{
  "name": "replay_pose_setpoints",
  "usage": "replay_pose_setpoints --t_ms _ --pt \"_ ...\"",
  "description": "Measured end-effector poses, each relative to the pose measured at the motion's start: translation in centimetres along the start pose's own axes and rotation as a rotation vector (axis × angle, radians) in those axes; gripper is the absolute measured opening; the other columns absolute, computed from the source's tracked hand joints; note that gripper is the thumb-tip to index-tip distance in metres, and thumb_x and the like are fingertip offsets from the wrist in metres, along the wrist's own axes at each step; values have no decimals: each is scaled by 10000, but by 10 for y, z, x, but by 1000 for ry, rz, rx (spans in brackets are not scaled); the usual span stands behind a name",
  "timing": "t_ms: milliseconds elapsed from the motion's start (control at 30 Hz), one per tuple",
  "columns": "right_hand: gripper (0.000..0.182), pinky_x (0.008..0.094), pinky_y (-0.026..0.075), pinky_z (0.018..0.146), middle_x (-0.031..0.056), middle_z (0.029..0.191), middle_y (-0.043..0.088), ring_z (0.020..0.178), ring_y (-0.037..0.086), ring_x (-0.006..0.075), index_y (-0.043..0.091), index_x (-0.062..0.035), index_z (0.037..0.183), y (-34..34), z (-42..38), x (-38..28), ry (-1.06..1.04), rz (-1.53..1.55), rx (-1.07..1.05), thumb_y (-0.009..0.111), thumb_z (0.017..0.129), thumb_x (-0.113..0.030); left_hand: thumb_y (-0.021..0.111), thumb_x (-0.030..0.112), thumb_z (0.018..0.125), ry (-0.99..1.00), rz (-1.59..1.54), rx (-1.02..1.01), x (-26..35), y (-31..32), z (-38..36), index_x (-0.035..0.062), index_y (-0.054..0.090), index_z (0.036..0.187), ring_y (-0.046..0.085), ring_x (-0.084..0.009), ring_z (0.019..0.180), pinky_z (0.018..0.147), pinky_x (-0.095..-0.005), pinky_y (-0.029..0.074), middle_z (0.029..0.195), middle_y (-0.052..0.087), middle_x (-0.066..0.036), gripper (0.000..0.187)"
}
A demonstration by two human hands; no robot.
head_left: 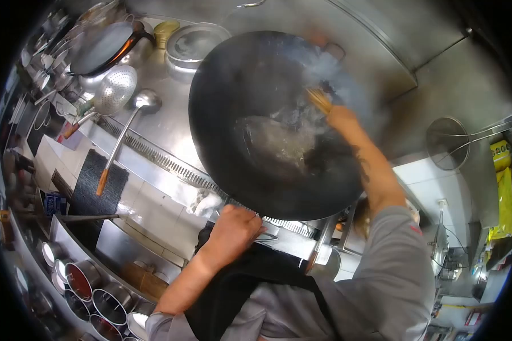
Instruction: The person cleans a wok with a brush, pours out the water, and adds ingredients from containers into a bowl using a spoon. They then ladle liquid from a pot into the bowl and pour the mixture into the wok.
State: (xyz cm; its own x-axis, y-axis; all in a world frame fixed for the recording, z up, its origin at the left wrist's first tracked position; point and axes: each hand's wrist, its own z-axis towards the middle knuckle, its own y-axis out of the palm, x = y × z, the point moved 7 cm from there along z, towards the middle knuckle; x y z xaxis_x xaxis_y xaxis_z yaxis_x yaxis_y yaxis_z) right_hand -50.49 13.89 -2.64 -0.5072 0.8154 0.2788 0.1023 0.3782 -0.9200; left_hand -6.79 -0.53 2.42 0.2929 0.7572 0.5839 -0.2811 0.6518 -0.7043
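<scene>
A large black wok [222, 113] stands on the range, with a pool of cloudy water [279, 139] in its bottom and steam over its far right side. My right hand [342, 118] is closed around a bamboo wok brush [320, 100], whose bristles point into the wok near its right wall. My left hand [239, 227] is closed at the range's front edge, just below the near rim of the wok. Whatever its fingers hold is hidden. Beside it lies a crumpled white cloth [206, 203].
A ladle [148, 101] and a perforated skimmer [116, 90] rest on the steel counter at left. A lidded pot [198, 45] stands behind. Several seasoning containers [109, 306] fill the lower left. A wire strainer [448, 143] hangs at right.
</scene>
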Motion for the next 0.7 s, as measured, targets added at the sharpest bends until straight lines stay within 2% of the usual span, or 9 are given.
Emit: replay_pose_setpoints --t_ms 133,233,300,367,433,500,567,633,700 --pt "286 448 531 757 195 905 697 856 681 351 690 -19 949 13 -48 -26 -112 -70 92 591 826 -258 698 173 762 13 -57 60 -2 -5 -2 92 584 718 574 -243 703 674 -371 388 703 568 -47 147" --pt "298 437 539 725 207 847 692 792 685 356 685 -8 950 6 -9 -13 -166 -83 199 591 815 -256 694 165 758 11 -58 46 -3 -3 -2 92 582 717 575 -247 706 671 -376 389 707 572 -50 140" --pt "332 433 541 714 211 845 687 770 685 350 671 -15 1014 -33 25 -60 -22 278 69 621 804 -267 691 161 755 -4 -35 28 -2 -3 -2 93 579 715 575 -249 708 670 -379 390 704 570 -52 137" --pt "339 415 536 658 196 826 686 724 684 312 659 -23 1035 -10 40 -97 54 560 1 655 796 -264 689 164 753 7 -17 -11 -2 -6 0 95 572 713 575 -252 712 672 -380 390 700 565 -54 141" --pt "315 380 541 657 191 778 690 703 693 298 691 -17 980 -1 -6 -143 -151 686 31 623 789 -257 704 176 744 12 -15 -15 0 -4 0 99 568 713 569 -254 710 672 -384 388 700 561 -55 160" --pt "338 382 538 649 190 730 680 687 688 301 674 -22 1028 7 -68 -175 -290 615 -69 616 803 -267 737 199 729 -4 -6 34 -3 0 -2 103 568 718 557 -254 701 668 -390 384 705 556 -54 195" --pt "392 415 536 727 201 805 687 764 687 323 640 -30 1118 9 -151 -183 -266 688 -266 609 815 -277 748 190 714 16 -17 45 -3 0 -2 104 571 722 551 -252 703 665 -387 386 713 562 -51 196" --pt "433 445 523 793 226 907 680 845 678 336 607 -48 1182 9 -216 -163 -397 563 -124 610 815 -277 754 184 706 28 -26 54 -2 0 -2 103 573 723 549 -252 696 664 -388 387 713 564 -49 199" --pt "424 455 517 825 240 993 666 894 667 356 624 -40 1159 17 -248 -116 -347 504 -324 618 810 -280 761 178 699 25 -31 55 -3 2 -3 94 594 747 548 -252 689 661 -387 384 714 570 -52 193"
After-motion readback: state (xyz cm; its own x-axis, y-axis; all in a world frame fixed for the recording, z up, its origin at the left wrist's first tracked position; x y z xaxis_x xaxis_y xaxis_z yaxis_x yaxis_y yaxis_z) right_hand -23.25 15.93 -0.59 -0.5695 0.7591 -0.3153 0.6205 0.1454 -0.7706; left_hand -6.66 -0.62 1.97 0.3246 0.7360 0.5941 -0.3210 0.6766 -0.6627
